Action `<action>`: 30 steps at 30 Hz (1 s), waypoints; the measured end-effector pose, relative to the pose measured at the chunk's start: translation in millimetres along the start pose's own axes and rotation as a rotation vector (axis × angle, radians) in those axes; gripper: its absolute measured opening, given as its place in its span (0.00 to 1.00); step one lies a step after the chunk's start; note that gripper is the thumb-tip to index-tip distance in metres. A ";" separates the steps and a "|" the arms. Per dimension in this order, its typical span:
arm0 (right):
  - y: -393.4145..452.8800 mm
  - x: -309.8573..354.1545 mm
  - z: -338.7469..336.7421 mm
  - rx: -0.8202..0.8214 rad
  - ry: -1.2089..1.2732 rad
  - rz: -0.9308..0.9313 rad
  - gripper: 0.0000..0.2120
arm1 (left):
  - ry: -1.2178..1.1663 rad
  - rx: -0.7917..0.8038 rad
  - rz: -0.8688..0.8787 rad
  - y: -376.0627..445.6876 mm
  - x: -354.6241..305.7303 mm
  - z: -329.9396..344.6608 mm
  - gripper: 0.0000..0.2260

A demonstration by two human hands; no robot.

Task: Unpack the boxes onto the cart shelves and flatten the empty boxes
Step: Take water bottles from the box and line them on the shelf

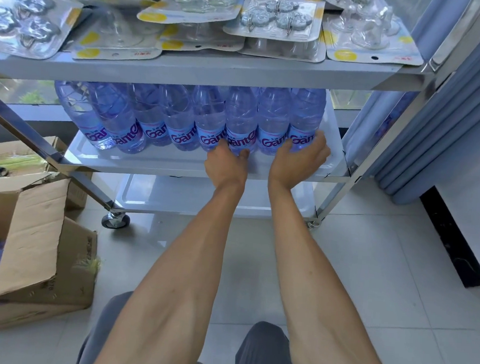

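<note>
Several clear blue water bottles with blue labels stand in a row on the middle shelf of a steel cart. My left hand reaches to the base of one bottle near the row's right side, its fingers curled round the bottle's bottom. My right hand wraps round the lower part of the rightmost bottle. An open cardboard box sits on the floor at the left, with a few bottles dimly visible inside.
The top shelf holds several blister packs of hooks. The bottom shelf is bare white. A cart wheel stands by the box. Blue curtain hangs at the right. Tiled floor lies below.
</note>
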State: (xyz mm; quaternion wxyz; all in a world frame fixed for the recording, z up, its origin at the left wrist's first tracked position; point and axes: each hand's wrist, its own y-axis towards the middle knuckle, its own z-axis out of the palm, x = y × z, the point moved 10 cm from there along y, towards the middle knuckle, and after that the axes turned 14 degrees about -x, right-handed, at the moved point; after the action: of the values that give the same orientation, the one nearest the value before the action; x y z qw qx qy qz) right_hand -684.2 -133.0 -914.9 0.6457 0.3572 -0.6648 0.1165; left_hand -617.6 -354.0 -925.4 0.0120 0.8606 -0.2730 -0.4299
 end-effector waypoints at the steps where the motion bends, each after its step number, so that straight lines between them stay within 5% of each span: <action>1: -9.7 0.8 -2.3 0.012 0.036 -0.005 0.19 | -0.001 0.007 -0.001 -0.7 0.0 0.5 0.16; 7: -39.4 1.9 1.7 0.172 0.029 0.012 0.06 | -0.129 0.067 0.045 -5.1 -0.8 -11.6 0.12; 23: -131.5 -2.7 -54.7 0.461 -0.349 0.152 0.19 | 0.090 0.121 0.003 -4.8 116.9 -138.5 0.19; 30: -185.0 84.3 -104.7 0.660 -0.571 0.180 0.21 | 0.304 0.274 -0.110 -2.3 110.8 -243.2 0.20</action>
State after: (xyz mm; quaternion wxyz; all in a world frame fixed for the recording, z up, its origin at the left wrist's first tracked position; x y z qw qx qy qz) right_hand -479.8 -228.7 -877.7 0.2750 0.5027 -0.7720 0.2750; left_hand -381.6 -457.3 -854.1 -0.0875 0.9228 -0.2765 -0.2537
